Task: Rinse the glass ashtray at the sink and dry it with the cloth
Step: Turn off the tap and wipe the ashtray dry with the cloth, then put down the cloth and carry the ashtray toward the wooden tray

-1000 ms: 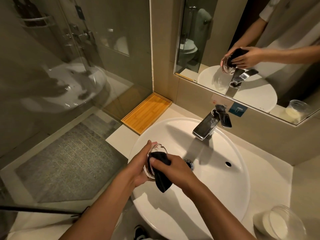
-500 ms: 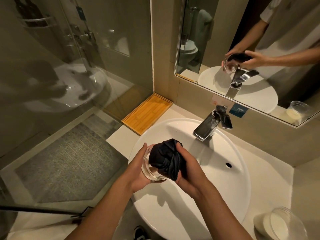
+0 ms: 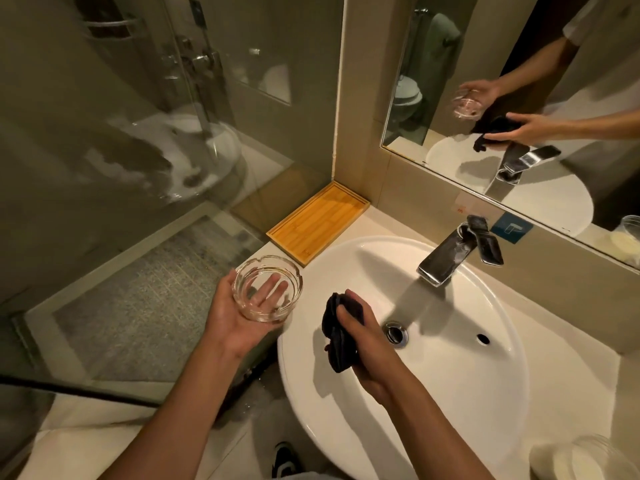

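Observation:
The clear glass ashtray (image 3: 267, 288) rests upright on the palm and fingers of my left hand (image 3: 235, 317), held out past the left rim of the white sink (image 3: 460, 403), over the counter corner. A bunched black cloth (image 3: 337, 332) is gripped in my right hand (image 3: 367, 344) above the left side of the basin, a hand's width from the ashtray. The two are apart. The chrome faucet (image 3: 450, 252) stands at the back of the basin; no water is visible running from it.
A bamboo tray (image 3: 318, 223) lies on the counter in the corner by the wall. A clear lidded container (image 3: 585, 459) sits at the right front of the counter. The mirror (image 3: 519, 98) hangs above the faucet. A glass shower partition (image 3: 138, 168) stands on the left.
The cloth has come out of the ashtray. My left hand moved left with the ashtray, turned mouth-up on the palm; my right hand drew the cloth back over the basin.

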